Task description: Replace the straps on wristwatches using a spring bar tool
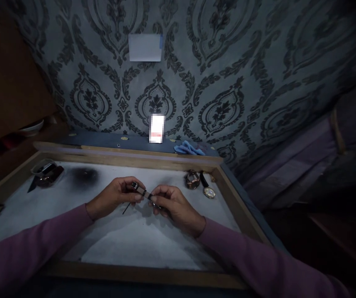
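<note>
Head view: we pinch the buckle end of a watch strap [141, 190] between the thumb and fingers of our left hand [117, 196], while our right hand [174, 207] pinches it farther along; the strap slants between both grips above the white surface [118, 246]. Below the left hand shows a thin dark stick [126, 208], though in this dim light we cannot tell quite what it is. To the right lie a pale-faced watch [209, 192] and, just beside it, a darker watch [192, 181], inside the wooden frame [146, 271].
</note>
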`<state>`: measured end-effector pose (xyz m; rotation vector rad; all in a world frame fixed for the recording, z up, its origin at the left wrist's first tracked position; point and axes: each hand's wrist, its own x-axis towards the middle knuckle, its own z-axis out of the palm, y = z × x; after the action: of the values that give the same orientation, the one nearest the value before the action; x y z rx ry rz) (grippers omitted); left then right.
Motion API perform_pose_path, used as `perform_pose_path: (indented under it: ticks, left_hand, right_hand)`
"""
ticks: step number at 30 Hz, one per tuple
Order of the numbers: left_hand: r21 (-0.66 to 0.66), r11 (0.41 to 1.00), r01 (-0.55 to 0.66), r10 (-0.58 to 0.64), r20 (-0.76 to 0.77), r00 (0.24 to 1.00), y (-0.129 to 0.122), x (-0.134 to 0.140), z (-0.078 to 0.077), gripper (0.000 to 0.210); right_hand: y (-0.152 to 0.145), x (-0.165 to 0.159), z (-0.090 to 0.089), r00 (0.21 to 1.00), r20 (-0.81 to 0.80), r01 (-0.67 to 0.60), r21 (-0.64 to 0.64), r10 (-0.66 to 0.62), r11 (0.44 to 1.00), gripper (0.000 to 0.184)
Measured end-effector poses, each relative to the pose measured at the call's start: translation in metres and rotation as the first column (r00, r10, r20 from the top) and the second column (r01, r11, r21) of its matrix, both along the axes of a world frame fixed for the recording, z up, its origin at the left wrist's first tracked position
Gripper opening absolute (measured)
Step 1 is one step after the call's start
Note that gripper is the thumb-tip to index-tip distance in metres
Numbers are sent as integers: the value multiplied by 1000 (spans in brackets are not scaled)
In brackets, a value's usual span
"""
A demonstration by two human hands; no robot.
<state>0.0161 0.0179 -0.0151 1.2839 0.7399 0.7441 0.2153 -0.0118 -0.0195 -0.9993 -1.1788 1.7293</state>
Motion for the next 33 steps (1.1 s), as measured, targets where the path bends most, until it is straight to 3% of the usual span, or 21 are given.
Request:
perform_pose_path:
  ticks: [23, 33]
  left_hand:
    - [-73, 997, 0, -2, -21, 1000, -8, 9, -6, 28]
    - [-33, 999, 4, -5, -23, 1000, -9, 10, -7, 27]
  right_hand:
    - [-1, -2, -2, 998, -38, -41, -41, 39, 998, 27]
    - [-2, -1, -2, 997, -38, -62, -54, 60, 997, 26]
